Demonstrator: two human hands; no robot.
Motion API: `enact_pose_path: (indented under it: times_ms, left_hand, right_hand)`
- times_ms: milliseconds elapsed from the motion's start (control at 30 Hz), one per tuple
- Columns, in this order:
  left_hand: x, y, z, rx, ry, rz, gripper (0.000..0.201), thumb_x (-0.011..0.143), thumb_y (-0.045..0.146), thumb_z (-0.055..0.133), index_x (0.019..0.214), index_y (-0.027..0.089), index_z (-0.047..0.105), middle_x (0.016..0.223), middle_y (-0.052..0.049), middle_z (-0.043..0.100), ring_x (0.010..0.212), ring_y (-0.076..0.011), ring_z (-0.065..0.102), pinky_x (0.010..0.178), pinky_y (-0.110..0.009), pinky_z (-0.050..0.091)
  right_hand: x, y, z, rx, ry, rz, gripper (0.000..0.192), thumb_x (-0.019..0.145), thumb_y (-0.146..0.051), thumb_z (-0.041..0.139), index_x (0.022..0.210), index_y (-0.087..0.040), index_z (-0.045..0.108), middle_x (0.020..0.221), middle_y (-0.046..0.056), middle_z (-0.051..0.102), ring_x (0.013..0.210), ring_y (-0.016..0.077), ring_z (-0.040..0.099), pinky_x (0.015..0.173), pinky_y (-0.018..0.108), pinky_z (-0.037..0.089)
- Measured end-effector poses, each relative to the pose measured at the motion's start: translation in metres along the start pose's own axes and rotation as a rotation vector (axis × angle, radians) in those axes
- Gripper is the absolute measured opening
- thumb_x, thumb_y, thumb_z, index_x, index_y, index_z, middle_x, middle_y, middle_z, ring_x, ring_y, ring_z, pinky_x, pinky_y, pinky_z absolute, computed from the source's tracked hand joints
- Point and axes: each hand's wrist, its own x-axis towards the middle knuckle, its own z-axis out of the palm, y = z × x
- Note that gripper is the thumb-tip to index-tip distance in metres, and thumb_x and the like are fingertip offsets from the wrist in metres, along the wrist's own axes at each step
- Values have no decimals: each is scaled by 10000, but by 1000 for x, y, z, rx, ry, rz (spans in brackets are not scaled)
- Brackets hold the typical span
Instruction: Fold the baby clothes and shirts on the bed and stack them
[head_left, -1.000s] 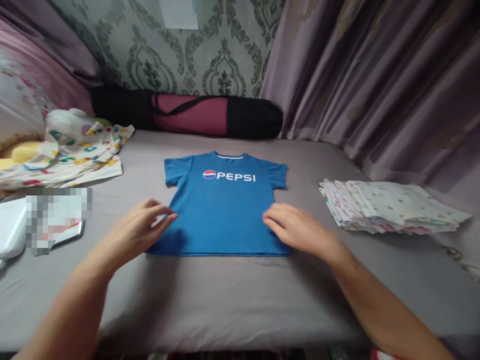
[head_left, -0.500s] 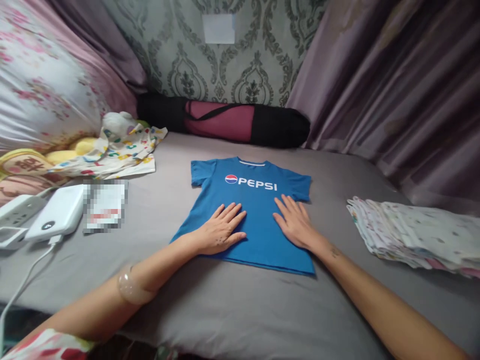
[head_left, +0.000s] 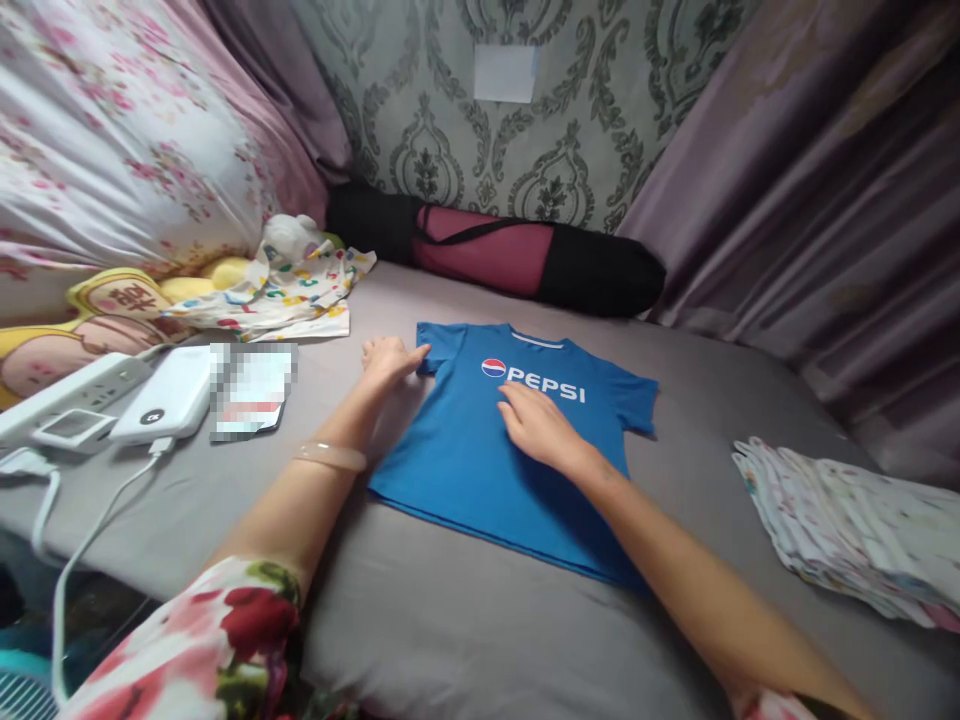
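A blue T-shirt point(head_left: 480, 450) lies spread flat, front up, on the grey sheet of the bed point(head_left: 465, 630), roughly in the middle of the view, with its neck toward the wall. Across the chest it carries the word "PEPSI" in white capitals, with the round red, white and blue Pepsi emblem just to the left of the letters. The left hand point(head_left: 388, 358) is at the shirt's short sleeve on the left of the view, thumb and fingers closed together on the sleeve's edge; a pale bangle point(head_left: 330, 456) circles that wrist. The right hand point(head_left: 534, 425) lies palm down on the chest of the shirt just below the lettering, fingers stretched out and slightly apart, gripping nothing. To the left, on the sheet, are a white power bank point(head_left: 163, 408) with a cable plugged in, a white power strip point(head_left: 71, 392) and a small device point(head_left: 64, 430) beside it. A yellow cushion point(head_left: 112, 300) near them bears a red Chinese character, too small to read surely. A cloth printed with coloured letters and numbers point(head_left: 296, 295) lies behind. A stack of folded patterned cloths point(head_left: 855, 525) sits well apart to the right. A dark red and black roll bag point(head_left: 510, 255) lies against the patterned wall.
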Motion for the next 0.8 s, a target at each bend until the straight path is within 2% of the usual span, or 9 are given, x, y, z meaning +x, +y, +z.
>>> enact_pose_path:
  times_ms: [67, 133, 200, 300, 433, 567, 800]
  left_hand:
    - [-5, 6, 6, 36, 43, -106, 644, 816, 649, 507, 969, 53, 697, 1206, -308, 566, 1210, -445, 469, 956, -475, 404]
    - [-10, 12, 11, 7, 58, -92, 584, 795, 630, 562, 947, 85, 704, 1200, -270, 576, 1184, -419, 486, 935, -453, 421]
    - [-12, 15, 13, -27, 55, -81, 519, 778, 599, 607, 913, 109, 712, 1138, -231, 608, 1179, -409, 488, 931, -449, 429]
    - [-10, 18, 14, -66, 26, -92, 395, 792, 523, 624, 862, 147, 722, 1013, -172, 653, 1173, -380, 508, 946, -424, 432]
    - [2, 15, 22, -108, 41, -76, 244, 833, 425, 603, 849, 208, 714, 951, -107, 692, 1116, -313, 573, 949, -382, 425]
    - [13, 8, 32, -148, 107, 34, 201, 901, 364, 539, 946, 215, 665, 989, -73, 712, 1006, -246, 630, 903, -362, 430]
    - [16, 4, 38, -94, 167, 182, 134, 925, 294, 527, 998, 203, 594, 1039, -74, 701, 999, -240, 624, 868, -354, 424]
  right_hand:
    - [34, -29, 11, 35, -16, -22, 502, 1004, -338, 315, 1452, -141, 429, 1512, 138, 431, 1415, 248, 361, 1181, 427, 251]
    - [58, -56, 18, 57, -13, -13, 510, 1002, -294, 304, 1453, -80, 412, 1524, 173, 403, 1431, 248, 335, 1179, 411, 250]
    - [71, -76, 20, 63, -34, 33, 529, 1002, -280, 291, 1459, -31, 388, 1541, 196, 365, 1448, 258, 300, 1182, 401, 237]
    - [75, -93, 21, 40, -60, 136, 579, 1008, -326, 285, 1491, -11, 334, 1579, 186, 290, 1475, 277, 228, 1199, 414, 179]
    - [70, -100, 25, -22, -23, 157, 653, 1005, -405, 288, 1516, 1, 282, 1607, 169, 210, 1496, 278, 144, 1216, 433, 76]
    - [69, -100, 27, -47, -34, 152, 695, 999, -461, 274, 1523, -5, 270, 1611, 167, 194, 1498, 284, 130, 1213, 433, 65]
    - [69, -98, 29, -76, -39, 132, 684, 996, -471, 278, 1535, -50, 269, 1617, 162, 179, 1500, 288, 113, 1206, 455, 63]
